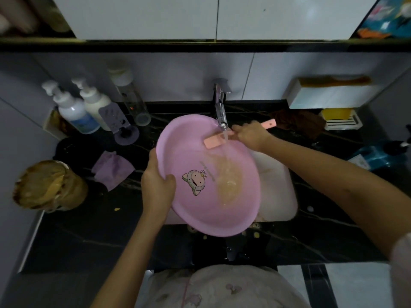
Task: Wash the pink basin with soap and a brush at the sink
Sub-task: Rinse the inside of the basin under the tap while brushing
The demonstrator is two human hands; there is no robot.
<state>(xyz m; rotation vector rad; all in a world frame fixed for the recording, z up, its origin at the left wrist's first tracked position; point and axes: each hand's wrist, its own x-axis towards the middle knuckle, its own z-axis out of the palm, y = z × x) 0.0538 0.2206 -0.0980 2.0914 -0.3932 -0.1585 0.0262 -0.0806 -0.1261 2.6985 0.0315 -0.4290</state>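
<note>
2 hands meet over the sink (pixel 279 196). The left hand (pixel 156 185) wraps its fingers (pixel 153 155) round the tilted pink basin (pixel 200 156) at its left rim. The right hand (pixel 251 136), arm stretched forward, grips the brush (pixel 214 142) under the faucet (pixel 220 107) stream.

A dim bathroom: a black marble counter (pixel 89 241) with pale veins meets a grey tiled wall (pixel 178 74) beneath glossy white cabinet doors (pixel 144 16).
</note>
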